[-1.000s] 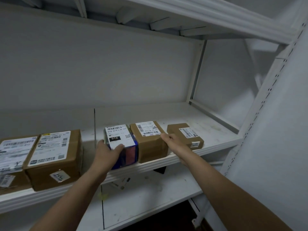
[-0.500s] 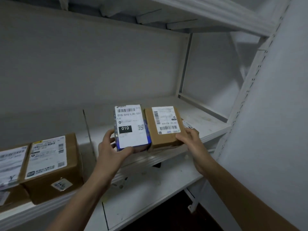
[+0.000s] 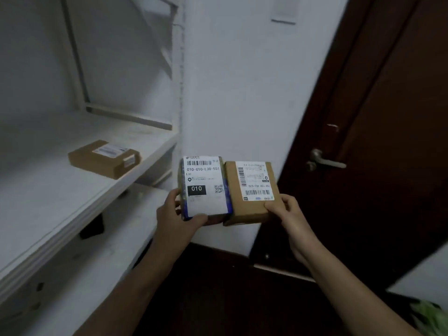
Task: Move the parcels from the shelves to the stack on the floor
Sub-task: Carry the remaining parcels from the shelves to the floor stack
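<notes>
Blue parcel: gripped by left hand.
Brown parcel: pinched by right hand, held touching the other.

A small parcel storeroom: white metal shelving holding a labelled box, beside a dark wooden door.

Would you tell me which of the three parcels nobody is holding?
The flat brown cardboard parcel on the white shelf; the left hand grips the blue-wrapped parcel labelled 010, and the right hand grips the brown cardboard box.
</notes>
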